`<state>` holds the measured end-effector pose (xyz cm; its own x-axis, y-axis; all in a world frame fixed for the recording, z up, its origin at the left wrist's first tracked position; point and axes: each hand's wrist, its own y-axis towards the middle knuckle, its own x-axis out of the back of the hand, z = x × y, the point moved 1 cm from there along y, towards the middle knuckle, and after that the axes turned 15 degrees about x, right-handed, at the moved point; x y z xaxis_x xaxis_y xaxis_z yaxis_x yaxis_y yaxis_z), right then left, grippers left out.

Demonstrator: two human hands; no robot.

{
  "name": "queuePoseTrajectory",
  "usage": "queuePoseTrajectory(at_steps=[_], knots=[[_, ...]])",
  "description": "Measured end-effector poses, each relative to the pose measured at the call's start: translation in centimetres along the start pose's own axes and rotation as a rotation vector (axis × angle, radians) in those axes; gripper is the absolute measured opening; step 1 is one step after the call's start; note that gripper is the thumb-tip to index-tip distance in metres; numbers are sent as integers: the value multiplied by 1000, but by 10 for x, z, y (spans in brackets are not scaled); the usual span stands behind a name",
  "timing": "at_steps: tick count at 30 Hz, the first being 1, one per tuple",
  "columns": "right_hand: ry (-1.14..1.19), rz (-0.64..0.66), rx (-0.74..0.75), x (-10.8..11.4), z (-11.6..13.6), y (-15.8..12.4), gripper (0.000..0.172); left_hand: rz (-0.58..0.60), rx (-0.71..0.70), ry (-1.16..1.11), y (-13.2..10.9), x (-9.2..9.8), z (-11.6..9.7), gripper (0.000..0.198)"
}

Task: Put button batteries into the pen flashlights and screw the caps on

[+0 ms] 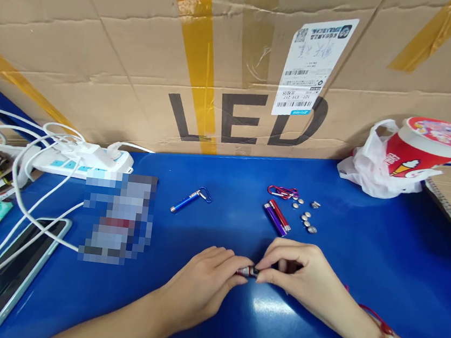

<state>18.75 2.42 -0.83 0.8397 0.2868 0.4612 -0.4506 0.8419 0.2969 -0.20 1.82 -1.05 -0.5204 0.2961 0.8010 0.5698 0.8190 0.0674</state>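
Note:
Near the front middle of the blue table, my left hand (pixel 207 281) pinches a small dark and red cylinder (pixel 245 270), mostly hidden by the fingers. The thumb and forefinger of my right hand (pixel 299 269) close on its right end. Behind my right hand lie a purple tube (pixel 275 219) and a red tube (pixel 280 215) side by side. Red and purple carabiner clips (pixel 283 192) rest just beyond them. Several small silver button-like pieces (pixel 306 217) are scattered to their right. A blue metal tube with a blue clip (pixel 186 202) lies further left.
A large cardboard box (pixel 134 44) stands along the back. At the left are a white power strip (pixel 124 164), cables and a phone (pixel 5 274). A red cup (pixel 427 148) in a white plastic bag (pixel 372 167) stands at the back right.

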Motion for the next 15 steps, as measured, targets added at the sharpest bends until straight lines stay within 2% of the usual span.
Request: queuePoseTrajectory(at_steps=[7,10,15], knots=[[-68,71,116,1,0,-2,17,85,-12,-26,0,2,1,20],[-172,142,262,2,4,-4,18,85,-14,-19,0,2,2,17],[-520,264,528,3,12,-5,37,85,-4,-35,0,2,2,16]])
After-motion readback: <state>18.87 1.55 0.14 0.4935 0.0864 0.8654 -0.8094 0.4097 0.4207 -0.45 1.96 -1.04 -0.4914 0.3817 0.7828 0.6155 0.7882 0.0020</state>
